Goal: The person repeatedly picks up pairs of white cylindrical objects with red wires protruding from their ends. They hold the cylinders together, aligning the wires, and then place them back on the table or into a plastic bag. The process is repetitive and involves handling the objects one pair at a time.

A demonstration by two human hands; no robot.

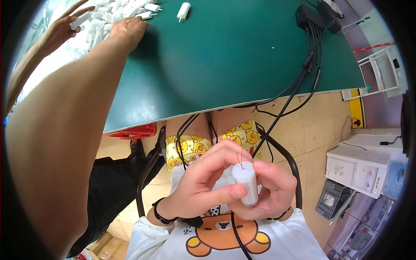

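Note:
In front of my chest is a small white cylinder (245, 184), tilted, with thin reddish wires rising from its top face. My left hand (207, 177) is closed around its left side, the thumb lying across the front. From the other side my right hand (275, 187) grips it, with fingertips at the upper rim and below. Parts of the cylinder are hidden behind my fingers.
A co-worker's hands (129, 31) reach over a heap of white cylinders (97, 28) at the far left. One lone cylinder (183, 11) lies on the green table (208, 56). Black cables (303, 71) hang off its right side. White drawers (357, 169) stand at right.

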